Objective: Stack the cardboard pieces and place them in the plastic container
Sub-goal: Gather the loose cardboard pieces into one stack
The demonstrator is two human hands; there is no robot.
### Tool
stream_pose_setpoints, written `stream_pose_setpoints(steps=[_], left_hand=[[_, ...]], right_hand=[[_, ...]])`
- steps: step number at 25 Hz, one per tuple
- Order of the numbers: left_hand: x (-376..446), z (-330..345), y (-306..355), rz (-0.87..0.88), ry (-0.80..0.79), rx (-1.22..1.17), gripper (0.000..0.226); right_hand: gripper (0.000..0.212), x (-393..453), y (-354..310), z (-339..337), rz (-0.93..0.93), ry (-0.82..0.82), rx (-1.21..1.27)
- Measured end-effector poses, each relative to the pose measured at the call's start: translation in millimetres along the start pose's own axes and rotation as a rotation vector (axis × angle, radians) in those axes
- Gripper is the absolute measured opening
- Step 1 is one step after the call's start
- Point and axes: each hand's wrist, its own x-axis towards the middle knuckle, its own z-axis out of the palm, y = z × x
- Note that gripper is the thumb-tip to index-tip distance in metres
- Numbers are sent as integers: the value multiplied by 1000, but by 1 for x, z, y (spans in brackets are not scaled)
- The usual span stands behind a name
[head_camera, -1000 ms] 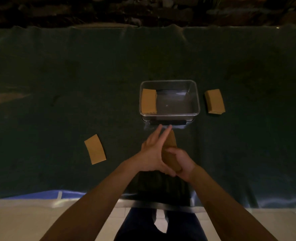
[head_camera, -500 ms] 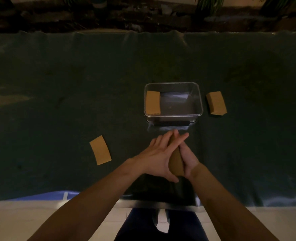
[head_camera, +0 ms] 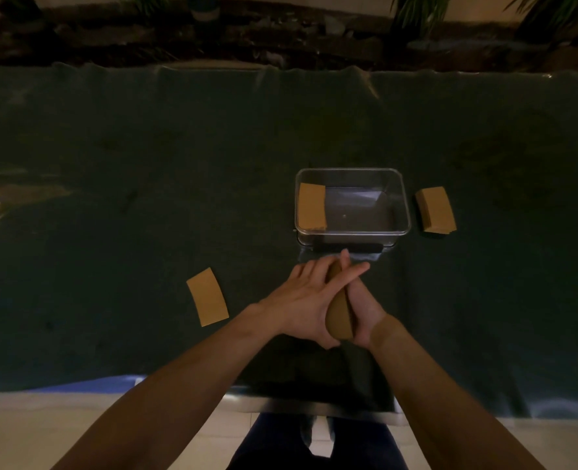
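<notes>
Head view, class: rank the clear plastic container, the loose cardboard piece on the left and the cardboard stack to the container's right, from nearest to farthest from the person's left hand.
1. Plastic container: just beyond the left hand, straight ahead.
2. Loose cardboard piece: flat on the mat, to the hand's left.
3. Cardboard stack: on the mat past the container's right side, farthest.

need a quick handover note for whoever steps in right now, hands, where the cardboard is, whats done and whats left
Left hand and right hand: both pressed around one stack of cardboard pieces, held edge-up near the front of the plastic container.
Done: one cardboard stack sits in the container's left end.
Left: place the held stack in the container; collect the loose piece lying flat on the dark cloth to the left, and the small stack on the cloth just right of the container.
</notes>
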Motion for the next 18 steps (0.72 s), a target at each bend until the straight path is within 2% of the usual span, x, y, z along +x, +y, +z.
stream_pose_setpoints(steps=[2,6,7,8,10,12,13,14,15,16,18], left_hand=[[-1,-3,-8,-15,-13,33,128],[-3,-2,-20,4,-5,10,130],[-6,-2,-25,-12,-4,-67,131],[-10,1,-35,-53,28,-174,127],[-22,7,-67,-266,251,-392,108],[-39,16,-115,-671,501,-394,97],[-50,20,-141,-888,489,-317,97],[-62,23,-162,-1045,387,-245,99],[-73,26,-178,-1125,247,-186,102],[-81,28,-187,-1145,134,-140,104],[-86,32,-194,-1121,81,-82,102]], right_hand=[[58,4,2,3,33,-24,56],[30,14,5,13,-75,90,-74],[30,17,3,15,-71,120,-96],[40,19,1,13,-61,123,-75],[73,25,-4,5,-21,91,4],[92,29,-8,-1,5,51,51],[94,30,-9,-3,13,28,75],[94,33,-10,-6,15,2,96],[93,33,-12,-7,15,-24,110],[93,35,-13,-8,19,-42,114],[92,35,-16,-5,26,-69,98]])
